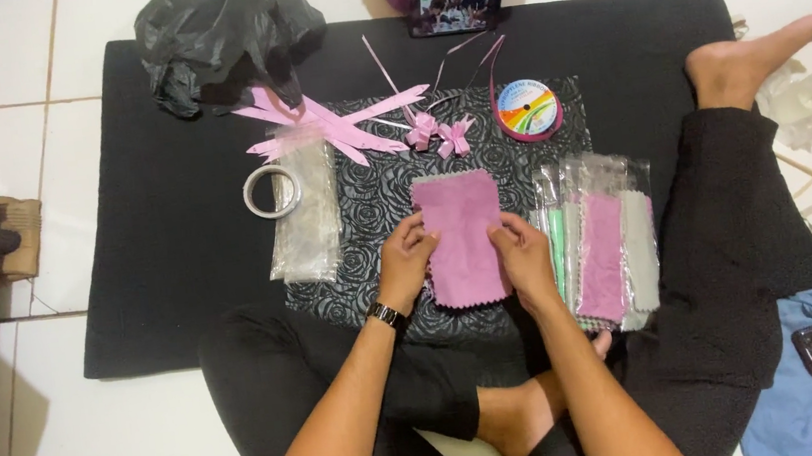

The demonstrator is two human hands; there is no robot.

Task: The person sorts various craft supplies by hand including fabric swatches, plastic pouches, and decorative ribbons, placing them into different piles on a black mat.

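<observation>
At the centre of the frame, the left hand (405, 258) and right hand (523, 251) are pinching the opposite side edges of a pink cloth (461, 237), fingers closed on it, keeping it flat over the rose-patterned sheet (363, 197), with bagged cloths (600, 238) stacked rightward within reach.

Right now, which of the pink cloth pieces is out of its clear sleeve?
The pink cloth held between the left hand and right hand; the pink piece at right lies bagged among the packets.

both forearms reach forward; left hand (407, 258) and right hand (521, 251) close together, each grip pinched shut.
</observation>
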